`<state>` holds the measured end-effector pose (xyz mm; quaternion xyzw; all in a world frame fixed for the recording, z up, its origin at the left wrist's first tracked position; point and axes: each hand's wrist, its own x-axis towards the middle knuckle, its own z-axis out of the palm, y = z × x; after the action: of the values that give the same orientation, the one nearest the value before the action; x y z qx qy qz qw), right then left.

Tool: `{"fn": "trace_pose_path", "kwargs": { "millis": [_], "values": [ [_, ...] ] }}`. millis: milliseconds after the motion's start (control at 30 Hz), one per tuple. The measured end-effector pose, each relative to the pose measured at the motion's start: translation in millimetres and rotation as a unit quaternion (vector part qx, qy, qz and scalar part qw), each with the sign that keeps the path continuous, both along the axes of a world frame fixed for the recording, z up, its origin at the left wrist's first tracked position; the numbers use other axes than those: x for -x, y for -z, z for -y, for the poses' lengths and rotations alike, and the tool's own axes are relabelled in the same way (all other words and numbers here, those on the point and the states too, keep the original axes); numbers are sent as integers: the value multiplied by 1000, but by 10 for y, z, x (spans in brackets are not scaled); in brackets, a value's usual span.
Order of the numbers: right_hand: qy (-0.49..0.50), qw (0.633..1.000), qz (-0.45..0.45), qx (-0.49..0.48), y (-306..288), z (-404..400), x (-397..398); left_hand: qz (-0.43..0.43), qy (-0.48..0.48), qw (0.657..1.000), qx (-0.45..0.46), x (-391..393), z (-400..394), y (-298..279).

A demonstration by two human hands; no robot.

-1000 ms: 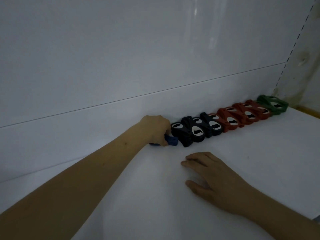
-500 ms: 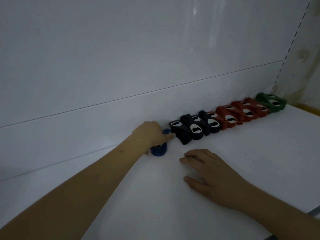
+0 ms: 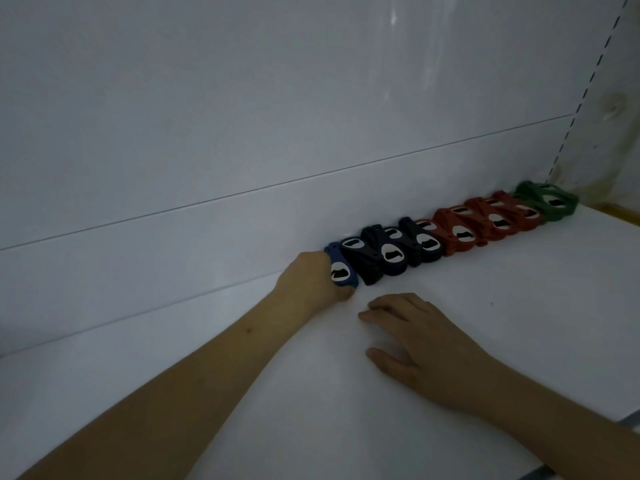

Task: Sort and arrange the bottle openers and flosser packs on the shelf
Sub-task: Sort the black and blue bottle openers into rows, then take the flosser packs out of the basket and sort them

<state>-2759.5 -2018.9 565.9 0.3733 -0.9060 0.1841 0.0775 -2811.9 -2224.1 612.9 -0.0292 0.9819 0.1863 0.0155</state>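
Against the back wall [image 3: 242, 140] of the shelf [image 3: 485, 306] we see a row of openers leaning on one another: green [image 3: 550, 202] at far right, then red [image 3: 485, 223], then black [image 3: 384, 254]. Our left hand [image 3: 310, 280] grips a blue opener [image 3: 341, 268], fingers curled round it, and holds it touching the leftmost black one at the row's left end. Our right hand [image 3: 419, 336] lies flat on the shelf in front of the row, fingers relaxed, holding nothing. No flosser packs in view. We judge the step in hand to be seating the blue opener as a new colour group. Next move likely calls for letting go gently so that it leans without slipping or tipping its neighbours.
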Motion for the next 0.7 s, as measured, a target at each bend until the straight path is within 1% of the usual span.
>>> {"fn": "trace_pose_path", "kwargs": {
  "millis": [33,100,233,300,367,433,500,567,700],
  "values": [
    [1,1000,0,1,1,-3,1,-21,1,1000,17,20,-36,54],
    [2,1000,2,3,1,-4,2,-35,-4,999,21,47,-82,139],
    [0,1000,-3,1,8,-11,-2,-32,23,999,-22,-22,-45,179],
    [8,1000,3,4,-6,-20,-19,-50,32,998,-32,-193,84,165],
    [8,1000,-5,-6,-36,3,-54,-102,17,995,-8,-451,322,210],
    [-3,1000,2,11,-109,114,-115,-121,4,992,34,-761,588,241],
    [-22,998,40,47,-237,371,-165,-123,-26,992,22,-1090,837,211],
    [-60,990,55,114,-438,802,-195,-161,-69,984,3,-1432,1045,105],
    [-151,966,63,202,-947,2004,-297,-225,-184,957,12,-2203,1448,-183]
  ]
}}
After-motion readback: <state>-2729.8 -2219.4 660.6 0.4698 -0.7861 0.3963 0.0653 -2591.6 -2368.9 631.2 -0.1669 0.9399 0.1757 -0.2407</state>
